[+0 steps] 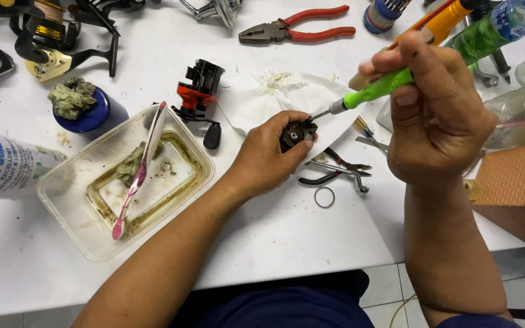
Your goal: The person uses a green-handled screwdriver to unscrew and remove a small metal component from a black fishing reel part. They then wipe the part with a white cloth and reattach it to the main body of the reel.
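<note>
Near edge of the desk (287,243): my left hand (265,159) is closed around a small black reel part (298,132), fingers wrapped over it, thumb side up. Part sits just above the desk surface, roughly mid-desk, over the edge of a white paper towel (274,97).

My right hand (435,115) pinches a green-handled screwdriver (375,91) between thumb and fingers, shaft angled down-left, tip touching the black part.

Just beside the left hand, toward the right: a metal ring (324,197) flat on the desk, small black-handled pliers (335,171) and a bent metal piece touching them.

Left side near edge: clear plastic tub (68,212) with dirty liquid, a wad of rag, and a pink toothbrush (138,176) leaning across its rim. White spray can (7,167) lies at the left edge.

Further back: blue cup (95,115) with a grubby rag on top, a black-and-red baitcasting reel (199,91) between tub and towel.

Far edge: red-handled pliers (302,29), black-and-gold spinning reel (50,42) at the far left corner, green plastic bottle (493,27) at the far right. Brown woven box (511,188) sits at the right edge.
</note>
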